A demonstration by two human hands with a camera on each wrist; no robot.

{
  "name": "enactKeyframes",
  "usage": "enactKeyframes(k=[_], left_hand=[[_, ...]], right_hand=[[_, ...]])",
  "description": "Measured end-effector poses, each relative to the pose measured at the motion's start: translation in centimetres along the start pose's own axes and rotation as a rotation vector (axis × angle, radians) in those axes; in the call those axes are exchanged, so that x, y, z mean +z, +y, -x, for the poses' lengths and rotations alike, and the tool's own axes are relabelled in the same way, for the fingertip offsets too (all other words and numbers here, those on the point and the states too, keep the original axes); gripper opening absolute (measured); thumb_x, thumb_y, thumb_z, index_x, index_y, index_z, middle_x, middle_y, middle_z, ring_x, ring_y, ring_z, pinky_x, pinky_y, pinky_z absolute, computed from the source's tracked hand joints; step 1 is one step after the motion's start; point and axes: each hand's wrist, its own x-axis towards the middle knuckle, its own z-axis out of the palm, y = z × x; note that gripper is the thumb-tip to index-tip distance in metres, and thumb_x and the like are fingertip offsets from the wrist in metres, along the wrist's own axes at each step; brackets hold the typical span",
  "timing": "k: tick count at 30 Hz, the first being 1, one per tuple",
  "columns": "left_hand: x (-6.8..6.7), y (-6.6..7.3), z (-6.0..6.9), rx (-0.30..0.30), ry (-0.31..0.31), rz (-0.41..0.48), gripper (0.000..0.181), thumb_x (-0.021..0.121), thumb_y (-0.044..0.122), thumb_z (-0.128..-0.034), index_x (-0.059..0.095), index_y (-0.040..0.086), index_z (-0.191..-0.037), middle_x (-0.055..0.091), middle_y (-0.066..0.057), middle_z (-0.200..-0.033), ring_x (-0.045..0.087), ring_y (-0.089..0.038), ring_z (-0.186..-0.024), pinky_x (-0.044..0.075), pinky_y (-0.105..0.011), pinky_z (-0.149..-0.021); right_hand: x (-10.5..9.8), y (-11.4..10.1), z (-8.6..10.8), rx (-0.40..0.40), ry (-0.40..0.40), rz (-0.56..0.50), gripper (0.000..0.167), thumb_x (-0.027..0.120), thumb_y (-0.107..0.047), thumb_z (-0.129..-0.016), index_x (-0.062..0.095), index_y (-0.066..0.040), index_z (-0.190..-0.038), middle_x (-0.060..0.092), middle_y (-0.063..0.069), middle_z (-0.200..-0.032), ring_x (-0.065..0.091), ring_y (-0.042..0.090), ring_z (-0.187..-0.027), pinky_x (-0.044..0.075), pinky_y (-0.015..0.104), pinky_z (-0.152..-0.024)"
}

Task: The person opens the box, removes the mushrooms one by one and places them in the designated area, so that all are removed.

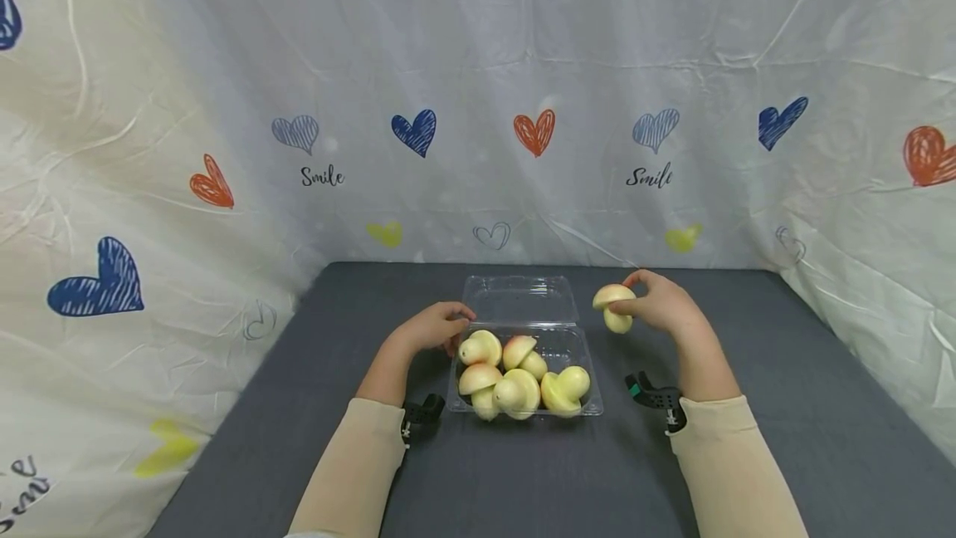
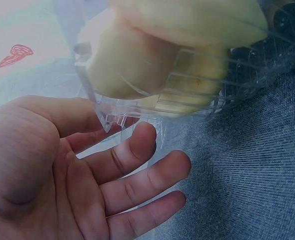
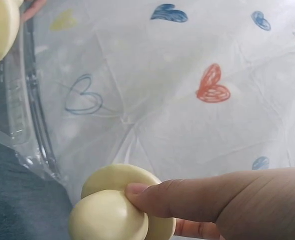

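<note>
From my station, the right hand (image 1: 663,304) pinches one mushroom (image 1: 611,295), stem pointing near, just right of the open lid (image 1: 520,299); the clear box (image 1: 562,347) lies left and nearer. The left hand (image 1: 427,329) touches the box's left side; whether it grips, I can't tell.

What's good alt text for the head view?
A person's right hand holds a yellowish mushroom beside an open, clear plastic clamshell containing five more on a dark table. Their left hand is at the clamshell's left side.
</note>
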Motion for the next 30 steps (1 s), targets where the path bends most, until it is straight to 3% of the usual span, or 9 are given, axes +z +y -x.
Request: enactKeyframes(k=[4, 14, 24, 30], left_hand=[[0.1, -0.1, 0.0, 0.003, 0.001, 0.004, 0.032, 0.048, 0.02, -0.1112, 0.06, 0.007, -0.138, 0.065, -0.012, -0.082, 0.065, -0.027, -0.069, 0.053, -0.042, -0.067], [0.0, 0.2, 0.2, 0.01, 0.003, -0.001, 0.032, 0.048, 0.019, -0.1112, 0.06, 0.006, -0.138, 0.065, -0.012, -0.081, 0.065, -0.026, -0.068, 0.052, -0.043, -0.067], [-0.1, 0.3, 0.3, 0.019, 0.0, -0.002, 0.033, 0.048, 0.02, -0.1112, 0.06, 0.005, -0.138, 0.065, -0.012, -0.08, 0.065, -0.026, -0.067, 0.052, -0.043, -0.066], [-0.1, 0.3, 0.3, 0.02, -0.001, 0.002, 0.032, 0.047, 0.02, -0.1112, 0.06, 0.006, -0.137, 0.064, -0.012, -0.079, 0.065, -0.028, -0.068, 0.052, -0.042, -0.065]], right_hand=[[0.7, 0.1, -0.4, 0.008, -0.008, -0.001, 0.062, 0.073, -0.04, -0.094, 0.049, -0.003, -0.138, 0.055, 0.013, -0.09, 0.051, 0.025, -0.07, 0.043, 0.039, -0.063], [1.7, 0.1, -0.7, 0.008, 0.0, 0.061, 0.06, 0.075, -0.038, -0.093, 0.053, -0.001, -0.135, 0.059, 0.026, -0.121, 0.055, 0.034, -0.087, 0.045, 0.046, -0.072], [2.9, 0.8, -1.6, 0.021, 0.016, 0.093, 0.058, 0.077, -0.037, -0.091, 0.055, -0.001, -0.131, 0.06, 0.027, -0.122, 0.057, 0.039, -0.096, 0.046, 0.054, -0.079], [3.6, 0.7, -1.9, 0.026, 0.021, 0.121, 0.054, 0.077, -0.037, -0.09, 0.056, -0.003, -0.126, 0.062, 0.024, -0.117, 0.057, 0.037, -0.093, 0.046, 0.052, -0.077]])
